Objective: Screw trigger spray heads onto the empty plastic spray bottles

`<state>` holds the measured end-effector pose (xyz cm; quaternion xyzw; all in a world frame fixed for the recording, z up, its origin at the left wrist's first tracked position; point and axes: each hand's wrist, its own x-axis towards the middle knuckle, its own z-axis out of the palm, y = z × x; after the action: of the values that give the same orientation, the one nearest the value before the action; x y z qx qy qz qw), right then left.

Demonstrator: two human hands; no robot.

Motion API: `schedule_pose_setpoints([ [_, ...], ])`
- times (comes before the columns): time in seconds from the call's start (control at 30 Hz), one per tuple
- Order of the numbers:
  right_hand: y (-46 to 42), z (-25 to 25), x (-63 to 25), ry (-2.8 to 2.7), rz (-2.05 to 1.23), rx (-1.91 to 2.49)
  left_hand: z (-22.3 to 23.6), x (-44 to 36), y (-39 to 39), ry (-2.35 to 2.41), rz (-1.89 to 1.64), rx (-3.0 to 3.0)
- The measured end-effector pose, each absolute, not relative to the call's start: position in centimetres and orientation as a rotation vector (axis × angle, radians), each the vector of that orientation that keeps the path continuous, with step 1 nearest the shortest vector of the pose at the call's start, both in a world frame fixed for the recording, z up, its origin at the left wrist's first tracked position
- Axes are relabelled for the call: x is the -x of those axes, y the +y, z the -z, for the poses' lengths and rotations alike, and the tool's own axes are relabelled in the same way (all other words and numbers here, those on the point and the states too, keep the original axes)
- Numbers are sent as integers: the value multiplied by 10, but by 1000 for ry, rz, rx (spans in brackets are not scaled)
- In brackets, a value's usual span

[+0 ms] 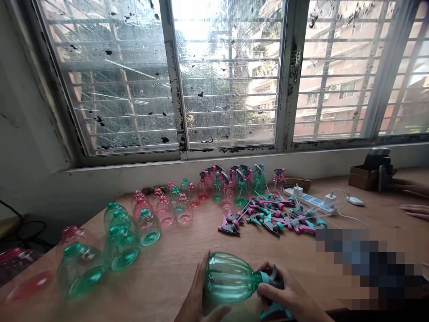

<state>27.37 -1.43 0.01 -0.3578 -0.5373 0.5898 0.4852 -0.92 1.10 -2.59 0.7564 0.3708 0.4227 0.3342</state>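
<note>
A clear green spray bottle point(229, 276) lies on its side in the air near the table's front edge. My left hand point(200, 293) cups its base, thumb below and fingers along the far side. At the neck, my right hand point(284, 286) grips the grey and teal spray head point(275, 278), which sits on the bottle's mouth. Beyond the bottle is a loose pile of pink, teal and grey spray heads point(275, 217). To the left stand several open green bottles point(122, 246) and pink bottles point(164, 210) without heads.
Bottles fitted with spray heads point(241, 188) stand by the window wall. A white power strip point(313, 201) with plugs and a cable lies right of the pile. Another person's hands point(414, 210) rest at the far right, near a brown box point(363, 176). A blurred-out patch covers the right front.
</note>
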Motion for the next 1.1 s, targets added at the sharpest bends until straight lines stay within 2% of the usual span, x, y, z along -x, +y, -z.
schedule_pose_setpoints([
  [0.27,-12,4,-275,-1307,-1443,874,27,11,15,998,-1021,-1944],
  [1.1,-13,1,-274,-1315,-1409,906,36,12,22,938,-1062,-1908],
])
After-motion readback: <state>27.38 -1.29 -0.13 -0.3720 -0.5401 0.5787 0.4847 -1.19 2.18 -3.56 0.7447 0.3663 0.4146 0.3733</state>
